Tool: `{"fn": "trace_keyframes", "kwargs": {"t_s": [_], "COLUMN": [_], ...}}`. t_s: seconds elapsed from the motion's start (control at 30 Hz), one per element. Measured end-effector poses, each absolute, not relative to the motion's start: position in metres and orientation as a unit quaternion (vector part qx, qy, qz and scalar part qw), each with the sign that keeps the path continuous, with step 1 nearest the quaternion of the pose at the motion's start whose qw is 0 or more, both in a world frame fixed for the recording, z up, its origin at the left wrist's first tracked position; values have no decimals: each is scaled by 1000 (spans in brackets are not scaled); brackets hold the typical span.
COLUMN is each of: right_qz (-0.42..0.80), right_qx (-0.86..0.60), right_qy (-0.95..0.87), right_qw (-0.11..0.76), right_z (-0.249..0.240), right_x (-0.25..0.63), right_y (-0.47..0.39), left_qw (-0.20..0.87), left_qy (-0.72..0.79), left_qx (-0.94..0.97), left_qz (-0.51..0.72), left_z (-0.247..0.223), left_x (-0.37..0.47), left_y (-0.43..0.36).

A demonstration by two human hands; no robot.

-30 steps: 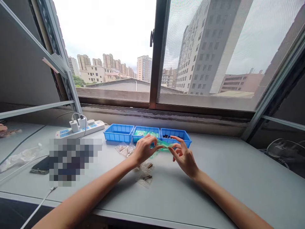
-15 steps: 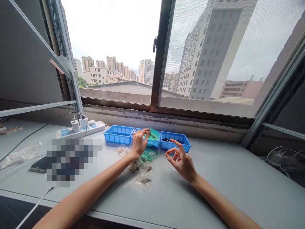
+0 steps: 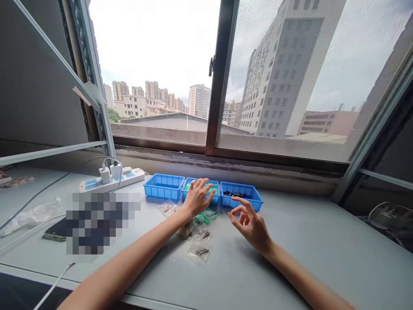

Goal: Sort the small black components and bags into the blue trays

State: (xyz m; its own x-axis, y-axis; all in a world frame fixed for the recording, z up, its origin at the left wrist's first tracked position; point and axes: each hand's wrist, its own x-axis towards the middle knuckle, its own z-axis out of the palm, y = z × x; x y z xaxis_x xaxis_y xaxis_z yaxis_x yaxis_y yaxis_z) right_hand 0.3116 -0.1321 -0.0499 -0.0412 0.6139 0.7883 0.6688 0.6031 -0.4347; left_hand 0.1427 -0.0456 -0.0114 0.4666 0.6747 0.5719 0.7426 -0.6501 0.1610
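Observation:
My left hand [image 3: 200, 199] is over the front of the middle blue bin [image 3: 190, 196], fingers spread, with nothing seen in them. Green material shows inside that bin, partly hidden by the hand. My right hand [image 3: 250, 221] hovers in front of the right blue bin [image 3: 256, 200], thumb and index finger curved with a gap between them. Black pieces [image 3: 234, 194] lie in the right bin. Below my left hand are a green bag [image 3: 206, 216] and several clear bags of small parts, one [image 3: 199, 251] closest to me.
The left blue bin [image 3: 164, 193] looks empty. A white power strip [image 3: 111, 181] with plugs stands at the back left. A dark phone [image 3: 55, 229], cables and a crumpled clear bag [image 3: 30, 215] lie at the left. Metal shelf posts flank the window.
The green bag at my left fingers is no longer raised; green material now lies in the middle bin. My left hand has opened and moved slightly right and down. The view has shifted slightly.

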Motion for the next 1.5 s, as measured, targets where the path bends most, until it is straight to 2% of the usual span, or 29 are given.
{"fn": "trace_keyframes", "kwargs": {"t_s": [0.13,0.33,0.5,0.7,0.93,1.03,1.2,1.27,1.4,1.5], "right_qz": [-22,-29,-27,-22,-19,24,224,267,225,151], "right_qx": [-444,-449,-471,-488,-507,-527,-515,-493,-478,-466], "right_qy": [-729,-734,-731,-737,-747,-723,-651,-621,-600,-636], "right_qw": [521,509,492,467,430,446,511,548,601,597], "right_z": [-50,-47,-44,-44,-46,-45,-44,-42,-33,-26], "right_x": [312,314,317,318,320,318,313,312,313,315], "right_y": [-133,-135,-135,-134,-132,-132,-129,-128,-130,-136], "left_qw": [72,122,81,43,69,10,-186,-236,-255,-250], "left_qy": [-378,-306,-304,-328,-309,-328,-313,-308,-286,-278], "left_qx": [-902,-917,-935,-924,-927,-908,-857,-831,-813,-808], "left_qz": [-199,-223,-163,-191,-199,-262,-364,-398,-438,-455], "left_z": [-11,2,2,-9,-7,-9,-18,-21,-20,-16], "left_x": [138,121,117,123,131,136,145,147,148,148], "left_y": [-47,-51,-62,-71,-80,-82,-85,-86,-87,-88]}}
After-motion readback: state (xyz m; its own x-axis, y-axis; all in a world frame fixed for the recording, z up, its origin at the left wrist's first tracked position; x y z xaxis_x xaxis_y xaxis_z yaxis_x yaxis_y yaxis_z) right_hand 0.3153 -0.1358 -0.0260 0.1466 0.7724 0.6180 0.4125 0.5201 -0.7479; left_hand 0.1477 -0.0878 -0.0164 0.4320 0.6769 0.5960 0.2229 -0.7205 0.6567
